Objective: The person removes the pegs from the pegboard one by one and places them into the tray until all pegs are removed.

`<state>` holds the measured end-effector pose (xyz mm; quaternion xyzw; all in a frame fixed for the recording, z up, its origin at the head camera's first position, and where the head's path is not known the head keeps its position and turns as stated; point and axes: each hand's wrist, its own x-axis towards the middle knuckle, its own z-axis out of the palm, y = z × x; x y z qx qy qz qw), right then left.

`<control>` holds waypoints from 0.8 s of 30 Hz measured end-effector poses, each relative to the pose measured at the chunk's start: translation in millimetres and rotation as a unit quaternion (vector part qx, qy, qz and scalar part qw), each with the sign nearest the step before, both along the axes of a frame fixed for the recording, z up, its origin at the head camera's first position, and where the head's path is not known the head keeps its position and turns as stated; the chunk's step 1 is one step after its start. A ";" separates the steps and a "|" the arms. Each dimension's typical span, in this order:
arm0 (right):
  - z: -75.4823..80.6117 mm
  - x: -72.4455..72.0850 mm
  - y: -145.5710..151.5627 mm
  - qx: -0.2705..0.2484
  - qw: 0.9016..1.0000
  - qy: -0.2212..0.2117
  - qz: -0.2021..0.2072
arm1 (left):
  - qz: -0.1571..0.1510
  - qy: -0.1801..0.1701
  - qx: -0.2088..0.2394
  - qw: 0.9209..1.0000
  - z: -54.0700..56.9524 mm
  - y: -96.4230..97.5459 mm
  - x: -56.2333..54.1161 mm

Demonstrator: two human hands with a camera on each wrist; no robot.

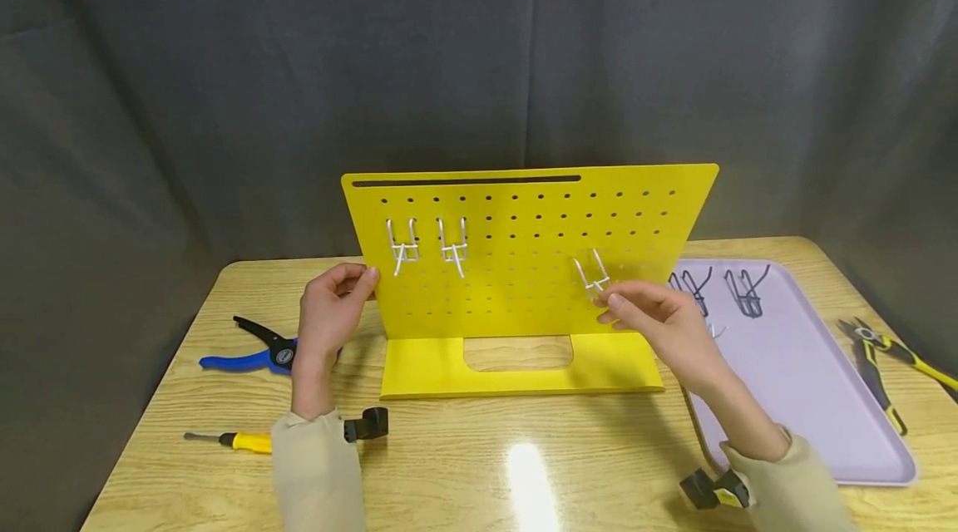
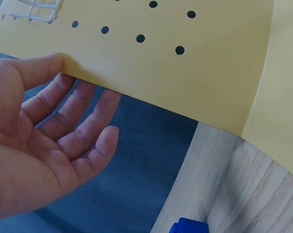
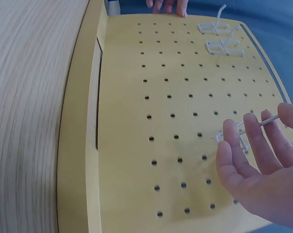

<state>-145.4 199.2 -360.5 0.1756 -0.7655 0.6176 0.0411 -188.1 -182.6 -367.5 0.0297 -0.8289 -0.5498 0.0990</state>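
Observation:
A yellow pegboard (image 1: 516, 299) stands upright on its folded base. My left hand (image 1: 333, 312) grips its left edge, thumb on the front face and fingers behind, as the left wrist view shows. Two white wire hooks (image 1: 405, 247) hang side by side in the upper left holes. In front of the board's right half, my right hand (image 1: 669, 328) pinches another white wire hook (image 1: 601, 263) by its projecting prong. That hook is tilted, its two upper wire ends leaning toward the board; fingers partly cover it in the right wrist view (image 3: 268, 145).
Right of the board lies a lilac tray (image 1: 801, 407) with dark wire hooks (image 1: 744, 295) and a white piece. Beyond it are yellow-and-black pliers (image 1: 871, 374). Blue-handled pruning shears (image 1: 250, 361) and a yellow screwdriver (image 1: 250, 442) lie at left, partly behind my left arm.

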 end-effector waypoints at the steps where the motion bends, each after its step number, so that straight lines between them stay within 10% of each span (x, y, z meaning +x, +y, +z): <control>1: 0.2 0.9 3.2 -0.003 1.000 0.000 -0.001 | 0.001 0.000 0.002 1.000 -0.4 0.0 0.0; 24: -12.1 38.5 103.9 -0.135 0.989 -0.016 -0.057 | -0.004 0.007 -0.003 1.000 1.2 0.0 1.3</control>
